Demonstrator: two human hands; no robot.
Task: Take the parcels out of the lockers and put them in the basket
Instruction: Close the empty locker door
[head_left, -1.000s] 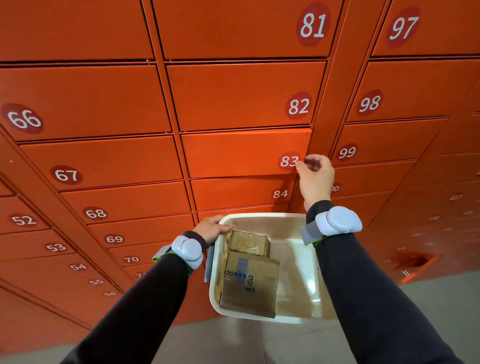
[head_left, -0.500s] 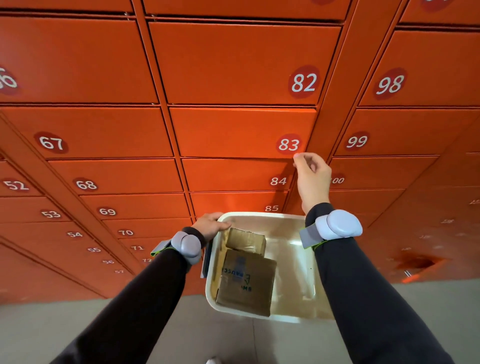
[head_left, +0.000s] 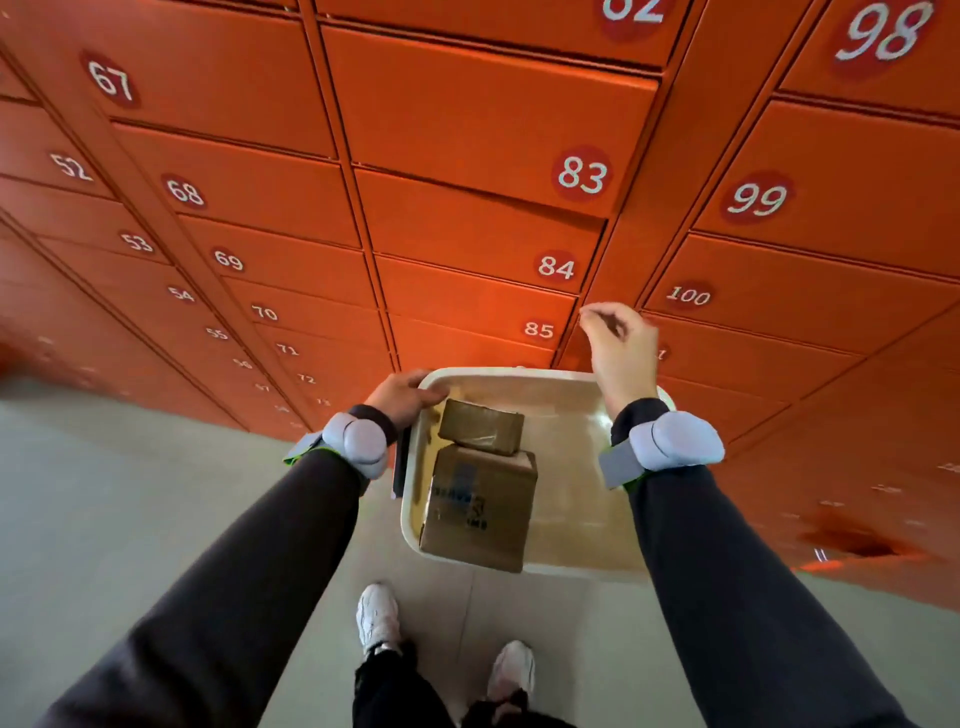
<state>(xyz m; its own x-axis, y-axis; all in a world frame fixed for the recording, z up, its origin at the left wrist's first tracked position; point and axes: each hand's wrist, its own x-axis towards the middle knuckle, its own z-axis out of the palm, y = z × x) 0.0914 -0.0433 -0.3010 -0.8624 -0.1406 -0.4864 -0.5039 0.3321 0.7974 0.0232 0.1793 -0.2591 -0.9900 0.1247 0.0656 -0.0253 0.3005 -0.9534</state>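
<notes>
Left hand (head_left: 402, 397) clamped on basket (head_left: 576, 564) rim. Right hand (head_left: 621, 345) loosely curled, empty, near door 85 (head_left: 467, 332) edge. Two parcels (head_left: 480, 499) lie in basket (cardboard, likely light, stiff; grip by opposite sides). Lockers (head_left: 478, 119) look shut.

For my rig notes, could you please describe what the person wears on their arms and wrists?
Both arms are in long, dark charcoal sleeves reaching the wrists. Each wrist carries a rounded, pale grey-lilac device: one by the left hand at, one below the right hand at. Each sits on a grey strap with a green edge. The hands are bare.
</notes>
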